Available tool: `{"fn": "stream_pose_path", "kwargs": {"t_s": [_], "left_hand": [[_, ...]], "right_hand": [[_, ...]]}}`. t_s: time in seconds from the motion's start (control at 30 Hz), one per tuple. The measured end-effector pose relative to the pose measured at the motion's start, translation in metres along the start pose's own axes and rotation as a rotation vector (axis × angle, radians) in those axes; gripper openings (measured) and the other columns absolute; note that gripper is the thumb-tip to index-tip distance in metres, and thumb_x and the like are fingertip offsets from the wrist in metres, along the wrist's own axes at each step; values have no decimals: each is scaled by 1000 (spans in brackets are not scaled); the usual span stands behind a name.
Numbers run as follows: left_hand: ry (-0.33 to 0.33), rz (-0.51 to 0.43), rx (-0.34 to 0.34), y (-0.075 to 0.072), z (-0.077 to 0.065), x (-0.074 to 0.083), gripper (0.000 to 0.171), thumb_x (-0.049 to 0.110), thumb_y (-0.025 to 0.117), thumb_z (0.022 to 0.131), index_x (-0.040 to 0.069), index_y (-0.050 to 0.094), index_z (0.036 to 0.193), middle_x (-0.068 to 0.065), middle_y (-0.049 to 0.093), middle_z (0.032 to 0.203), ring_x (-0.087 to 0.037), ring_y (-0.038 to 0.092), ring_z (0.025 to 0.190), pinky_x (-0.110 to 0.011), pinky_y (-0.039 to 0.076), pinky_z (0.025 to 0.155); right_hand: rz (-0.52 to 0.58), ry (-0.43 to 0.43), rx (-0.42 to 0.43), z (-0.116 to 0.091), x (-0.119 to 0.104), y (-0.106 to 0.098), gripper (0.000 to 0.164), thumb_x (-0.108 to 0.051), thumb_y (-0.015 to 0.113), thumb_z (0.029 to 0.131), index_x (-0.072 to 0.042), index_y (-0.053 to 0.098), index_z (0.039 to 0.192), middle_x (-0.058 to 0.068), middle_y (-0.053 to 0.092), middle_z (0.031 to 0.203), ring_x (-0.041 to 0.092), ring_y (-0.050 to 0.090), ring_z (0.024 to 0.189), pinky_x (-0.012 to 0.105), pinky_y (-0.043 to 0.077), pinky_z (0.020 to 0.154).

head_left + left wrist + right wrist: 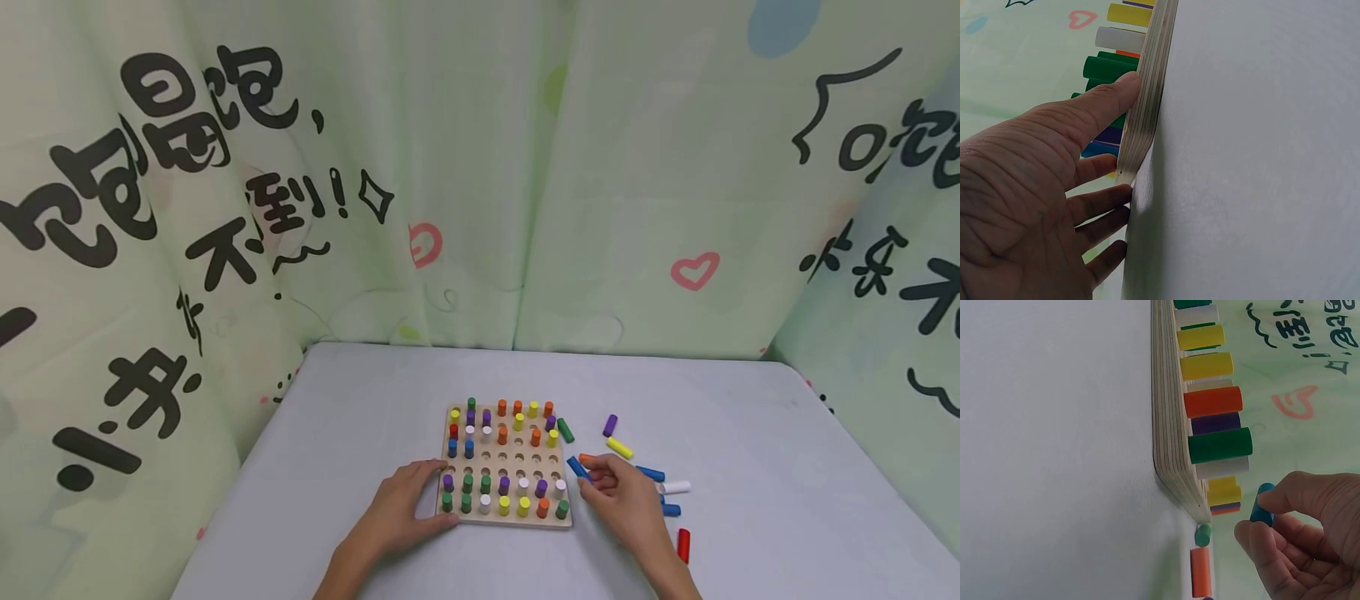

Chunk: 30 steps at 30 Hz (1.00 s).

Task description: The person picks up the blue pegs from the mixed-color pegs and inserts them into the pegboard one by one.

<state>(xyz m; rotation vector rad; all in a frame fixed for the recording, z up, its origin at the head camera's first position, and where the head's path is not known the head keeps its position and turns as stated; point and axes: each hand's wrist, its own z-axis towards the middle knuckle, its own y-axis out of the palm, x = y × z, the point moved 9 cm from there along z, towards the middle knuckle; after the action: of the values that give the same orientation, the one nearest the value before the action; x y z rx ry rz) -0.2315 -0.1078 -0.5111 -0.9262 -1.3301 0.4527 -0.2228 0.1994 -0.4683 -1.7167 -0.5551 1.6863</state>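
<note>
A square wooden pegboard (517,458) lies on the table with coloured pegs standing in its back and front rows; the middle holes are bare. My left hand (429,497) rests against the board's left edge (1146,94), fingers relaxed, thumb on the near corner. Just off the board's right edge, my right hand (588,477) pinches a blue peg (577,467) between thumb and fingertips, held a little above the table. In the right wrist view the blue peg (1262,505) sits in the fingertips of the right hand (1257,515), close to the board's corner (1175,475).
Loose pegs lie right of the board: green (565,430), purple (610,425), yellow (619,447), orange (587,457), blue (651,473), white (675,487), red (683,545). The grey table (337,433) is walled by patterned green curtains (525,208) on three sides.
</note>
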Motion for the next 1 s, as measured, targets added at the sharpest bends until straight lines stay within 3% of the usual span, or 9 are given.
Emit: {"fn": "stream_pose_path", "kwargs": {"t_s": [1.0], "left_hand": [[6, 2, -2, 0, -1, 0, 78, 55, 79, 83, 13, 54, 143, -16, 55, 145, -40, 49, 137, -66, 38, 111]], "right_hand": [[103, -132, -33, 2, -55, 25, 19, -4, 80, 87, -5, 72, 104, 2, 68, 91, 13, 64, 80, 24, 61, 73]]}}
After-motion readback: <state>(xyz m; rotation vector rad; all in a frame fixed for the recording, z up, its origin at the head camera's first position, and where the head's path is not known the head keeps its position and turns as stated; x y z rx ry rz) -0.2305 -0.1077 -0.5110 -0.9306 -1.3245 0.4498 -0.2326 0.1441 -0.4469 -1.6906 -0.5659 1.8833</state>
